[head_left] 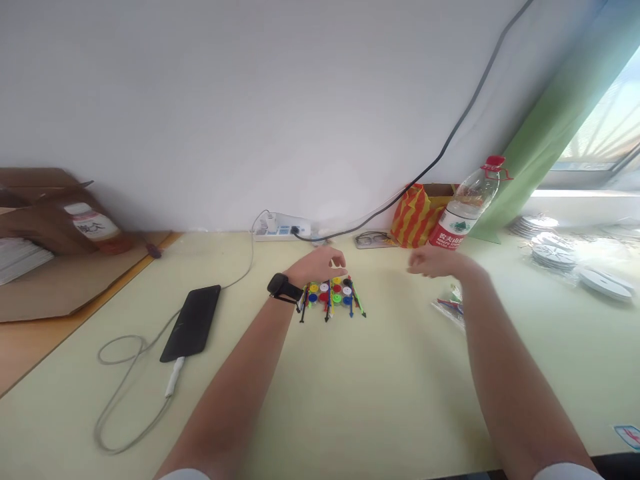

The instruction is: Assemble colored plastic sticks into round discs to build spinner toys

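Observation:
My left hand (320, 264), a black watch on its wrist, hovers at the back edge of a cluster of small coloured plastic discs (337, 289). A gap shows between its thumb and curled fingers, and I see nothing held there. Several thin arrow-shaped plastic pieces (359, 299) in black, blue and green lie across and beside the discs. To the right, my right hand (433, 261) is over the table in front of a large water bottle (457, 217). Its fingers are bunched together; whatever they may hold is too small to make out. A clear plastic bag (450, 307) with coloured pieces lies below that hand.
A black phone (193, 323) on a charging cable (135, 360) lies left. Against the wall are a power strip (283, 227), eyeglasses (373, 237) and a red-yellow striped bag (413, 217). White discs (553, 253) are stacked far right. A cardboard box (60, 287) with a drink bottle (97, 228) stands left.

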The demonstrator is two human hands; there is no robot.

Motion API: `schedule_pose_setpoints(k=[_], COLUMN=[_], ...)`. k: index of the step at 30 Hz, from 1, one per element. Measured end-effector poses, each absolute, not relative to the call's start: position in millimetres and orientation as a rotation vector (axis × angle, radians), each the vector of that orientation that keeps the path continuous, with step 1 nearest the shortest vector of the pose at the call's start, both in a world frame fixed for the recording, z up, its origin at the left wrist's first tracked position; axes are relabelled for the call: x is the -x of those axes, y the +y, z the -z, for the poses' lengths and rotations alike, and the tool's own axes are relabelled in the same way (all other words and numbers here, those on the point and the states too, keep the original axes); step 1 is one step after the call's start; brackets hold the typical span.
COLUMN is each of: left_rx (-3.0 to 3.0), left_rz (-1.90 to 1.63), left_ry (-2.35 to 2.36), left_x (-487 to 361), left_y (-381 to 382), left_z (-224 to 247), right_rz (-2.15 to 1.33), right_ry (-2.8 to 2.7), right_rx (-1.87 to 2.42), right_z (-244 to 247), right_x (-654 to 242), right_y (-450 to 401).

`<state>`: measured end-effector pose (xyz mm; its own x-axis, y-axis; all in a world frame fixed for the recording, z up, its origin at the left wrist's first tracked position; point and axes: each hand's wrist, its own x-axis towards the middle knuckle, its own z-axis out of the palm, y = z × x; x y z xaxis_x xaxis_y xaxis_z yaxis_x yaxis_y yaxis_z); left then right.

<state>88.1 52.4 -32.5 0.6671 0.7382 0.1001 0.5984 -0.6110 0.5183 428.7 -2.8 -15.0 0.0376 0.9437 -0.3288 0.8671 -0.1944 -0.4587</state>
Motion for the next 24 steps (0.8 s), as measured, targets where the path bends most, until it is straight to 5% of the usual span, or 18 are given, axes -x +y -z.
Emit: schedule_pose_setpoints(k=[6, 12, 24], left_rx=[-2.404, -2.382, -2.356], left_rz=[-0.373, -0.350, -0.389], left_ry=[1.038, 1.027, 0.972], left_x=[-90, -90, -101], left_y=[48, 49, 45], left_z=[29, 30, 32], right_rz=[-1.078, -1.263, -0.610], right_ry=[-1.547, -1.561, -1.958], right_rx=[2.495, 2.311, 1.805], right_z=[45, 48, -4], right_x=[-551, -518, -425], right_y=[-41, -30, -9])
